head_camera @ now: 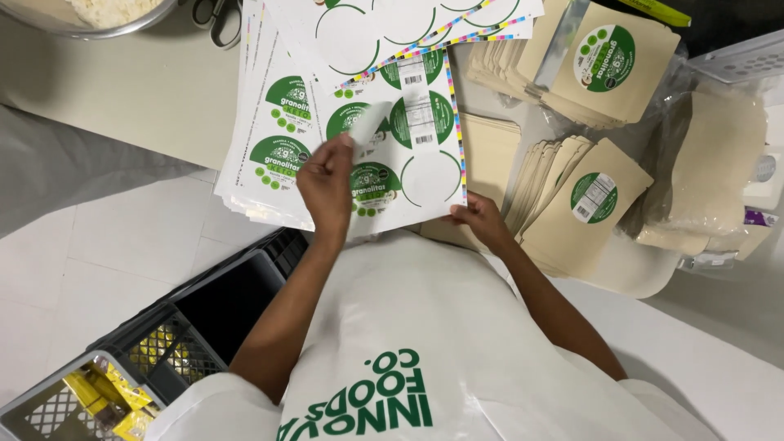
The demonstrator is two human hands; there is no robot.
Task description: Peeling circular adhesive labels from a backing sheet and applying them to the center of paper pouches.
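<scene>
My left hand (327,184) pinches a round sticker (367,124) that is peeling up, white backside showing, from a sticker sheet (425,175) of round green and white labels. One round spot on the sheet, near its right edge, is blank white. My right hand (482,220) grips the sheet's near right corner and holds it against the table edge. The sheet lies tilted over a stack of similar label sheets (265,155).
Fanned stacks of tan paper pouches (572,204) lie to the right, some bearing a green round label (604,57). A plastic bag of pouches (710,163) sits far right. Scissors (216,16) and a metal bowl (106,24) are at the top left. Black crates (163,343) stand on the floor.
</scene>
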